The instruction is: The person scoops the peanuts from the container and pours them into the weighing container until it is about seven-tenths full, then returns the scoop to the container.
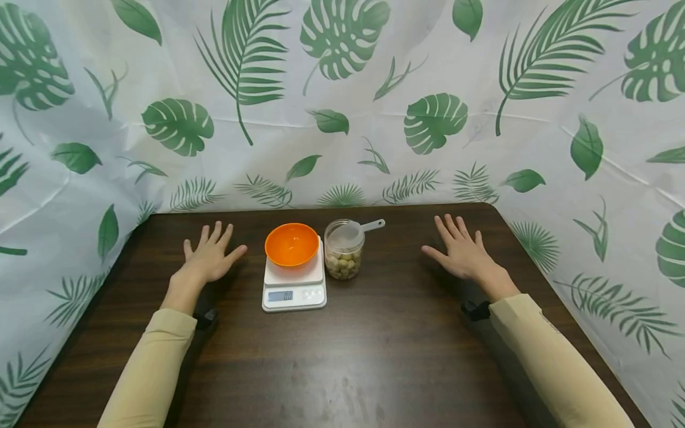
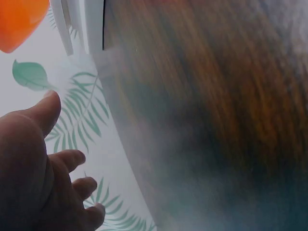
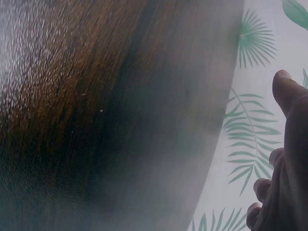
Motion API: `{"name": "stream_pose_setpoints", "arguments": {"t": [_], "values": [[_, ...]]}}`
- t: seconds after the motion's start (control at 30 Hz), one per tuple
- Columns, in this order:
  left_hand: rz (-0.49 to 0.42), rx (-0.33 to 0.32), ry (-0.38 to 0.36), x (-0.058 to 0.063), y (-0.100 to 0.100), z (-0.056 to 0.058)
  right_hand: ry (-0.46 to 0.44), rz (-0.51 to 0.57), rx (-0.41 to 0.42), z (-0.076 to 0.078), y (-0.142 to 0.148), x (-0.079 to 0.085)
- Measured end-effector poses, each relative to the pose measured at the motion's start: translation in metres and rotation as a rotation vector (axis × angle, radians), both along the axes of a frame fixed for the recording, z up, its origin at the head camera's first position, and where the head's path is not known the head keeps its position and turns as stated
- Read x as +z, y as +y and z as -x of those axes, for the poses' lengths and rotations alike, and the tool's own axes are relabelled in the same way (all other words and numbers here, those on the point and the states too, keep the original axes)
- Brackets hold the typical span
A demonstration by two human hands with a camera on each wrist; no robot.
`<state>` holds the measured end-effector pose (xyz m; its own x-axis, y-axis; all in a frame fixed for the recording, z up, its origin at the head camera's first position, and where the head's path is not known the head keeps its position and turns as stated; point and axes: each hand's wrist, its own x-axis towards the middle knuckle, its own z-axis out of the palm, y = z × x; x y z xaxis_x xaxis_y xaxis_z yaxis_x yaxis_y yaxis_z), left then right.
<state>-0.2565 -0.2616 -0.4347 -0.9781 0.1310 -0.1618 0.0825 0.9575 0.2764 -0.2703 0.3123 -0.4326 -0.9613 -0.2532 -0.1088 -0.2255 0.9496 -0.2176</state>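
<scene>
My left hand (image 1: pixel 207 259), fingers spread and holding nothing, is over the left part of the dark table, to the left of a white kitchen scale (image 1: pixel 295 295). An orange bowl (image 1: pixel 291 245) sits on the scale's platform, and its display (image 1: pixel 280 296) reads 0.0. Right beside the scale stands a clear jar (image 1: pixel 343 261) with pale, roundish pieces inside. A white scoop (image 1: pixel 373 225) lies across the jar's mouth, its handle pointing right. Well to the right of the jar, my right hand (image 1: pixel 459 252) is also spread and holds nothing. Both wrists wear a dark strap.
The dark wooden table (image 1: pixel 342 356) reaches back to a white curtain (image 1: pixel 364 107) printed with green leaves, which also hangs along both sides. The table's back edge runs just behind the bowl and jar. Its right edge passes near my right forearm.
</scene>
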Motion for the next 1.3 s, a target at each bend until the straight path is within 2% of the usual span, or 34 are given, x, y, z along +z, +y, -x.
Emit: {"name": "stream_pose_setpoints", "arguments": {"t": [0.3,0.57,0.9,1.07,1.3], "values": [[-0.016,-0.016,0.025,0.003,0.006,-0.002,0.023,0.056,0.019,-0.002,-0.005,0.005],[-0.04,-0.038,0.044,0.0,0.019,0.0,0.041,0.089,0.062,-0.005,-0.02,0.007],[-0.047,-0.054,0.078,0.006,0.026,0.004,0.081,0.096,0.097,0.002,-0.034,0.016],[-0.049,-0.054,0.162,0.01,0.031,0.004,0.121,0.135,0.112,0.005,-0.039,0.021],[-0.166,-0.07,0.32,0.021,0.043,0.005,0.207,0.248,0.163,0.004,-0.055,0.038]]}}
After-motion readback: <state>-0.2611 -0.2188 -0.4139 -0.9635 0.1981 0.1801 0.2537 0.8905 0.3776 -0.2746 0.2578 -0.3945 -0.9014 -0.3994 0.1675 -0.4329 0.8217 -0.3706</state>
